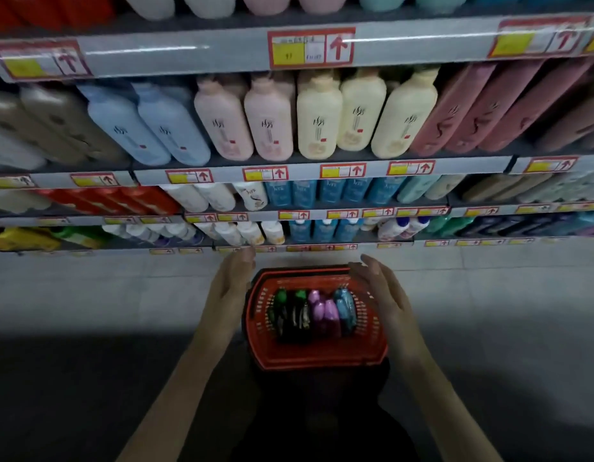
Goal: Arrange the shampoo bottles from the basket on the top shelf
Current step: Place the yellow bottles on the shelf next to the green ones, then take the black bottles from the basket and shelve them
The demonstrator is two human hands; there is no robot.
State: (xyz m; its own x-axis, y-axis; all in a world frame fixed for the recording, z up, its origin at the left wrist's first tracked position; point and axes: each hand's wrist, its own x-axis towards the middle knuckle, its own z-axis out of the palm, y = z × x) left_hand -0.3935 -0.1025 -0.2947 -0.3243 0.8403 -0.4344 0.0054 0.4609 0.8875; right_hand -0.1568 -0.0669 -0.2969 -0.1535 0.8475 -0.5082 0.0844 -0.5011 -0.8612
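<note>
As left hand and right hand flank the basket, released, I'd grip bottles mid-body: likely rigid, slick.

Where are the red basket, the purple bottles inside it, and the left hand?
red basket (322, 358): head view, on its near rim.
purple bottles (330, 316): head view, on the body of one of them.
left hand (231, 283): head view, on the back of the hand.

Pink bottles stood between blue bottles and cream bottles on a middle shelf. Yellow price tags had red arrows. The floor was grey.
</note>
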